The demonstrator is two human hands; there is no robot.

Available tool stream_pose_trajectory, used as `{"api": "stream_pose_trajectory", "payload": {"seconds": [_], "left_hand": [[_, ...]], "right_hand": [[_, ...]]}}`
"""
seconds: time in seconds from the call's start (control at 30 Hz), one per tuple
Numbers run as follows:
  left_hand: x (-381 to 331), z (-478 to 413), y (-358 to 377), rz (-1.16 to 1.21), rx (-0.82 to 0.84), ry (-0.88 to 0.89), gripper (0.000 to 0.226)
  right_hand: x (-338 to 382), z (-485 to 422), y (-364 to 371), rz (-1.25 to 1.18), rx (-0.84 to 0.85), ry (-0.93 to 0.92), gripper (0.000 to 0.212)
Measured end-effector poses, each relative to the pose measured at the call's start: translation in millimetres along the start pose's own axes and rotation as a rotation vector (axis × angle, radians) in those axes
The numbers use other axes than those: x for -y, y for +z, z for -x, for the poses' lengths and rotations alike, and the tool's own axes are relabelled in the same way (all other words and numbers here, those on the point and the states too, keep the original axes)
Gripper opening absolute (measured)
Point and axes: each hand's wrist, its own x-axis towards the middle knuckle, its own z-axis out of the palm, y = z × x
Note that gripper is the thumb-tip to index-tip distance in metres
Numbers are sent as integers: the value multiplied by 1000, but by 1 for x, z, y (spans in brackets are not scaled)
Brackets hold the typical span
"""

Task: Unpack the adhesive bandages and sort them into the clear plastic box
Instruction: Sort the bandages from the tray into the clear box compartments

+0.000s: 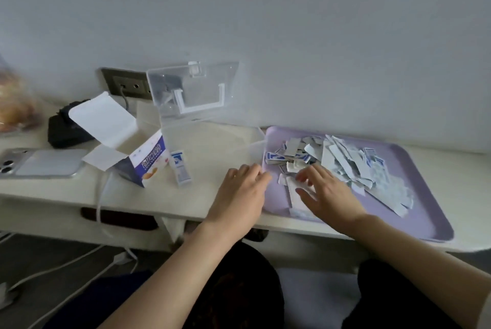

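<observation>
A clear plastic box (212, 140) sits open on the table, its lid (194, 89) leaning back against the wall. To its right a lilac tray (414, 211) holds a heap of torn white and blue bandage wrappers (342, 161). My left hand (239, 193) lies flat on the table at the tray's left edge, fingers straight. My right hand (326, 193) is spread over the near wrappers on the tray, fingers extended and holding nothing. An open bandage carton (132, 150) stands left of the box, with a small stack of wrapped bandages (180, 168) beside it.
A phone (39, 162) lies face down at the left, with a black pouch (66, 129) behind it. A wall socket (127, 84) with a plugged cable is behind the carton. White cables hang off the table's front edge. A bag of food (13, 105) sits far left.
</observation>
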Motion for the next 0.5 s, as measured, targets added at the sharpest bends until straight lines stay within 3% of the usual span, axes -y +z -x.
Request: {"api": "stream_pose_trajectory", "payload": {"seconds": [0.2, 0.33, 0.5], "left_hand": [[-29, -8, 26, -20, 123, 39, 22], [-42, -16, 36, -16, 312, 23, 23], [-43, -37, 43, 21, 276, -144, 20]], "right_hand": [[-39, 13, -12, 87, 55, 72, 22], [-48, 6, -9, 104, 37, 94, 25], [-53, -7, -3, 139, 78, 144, 38]]}}
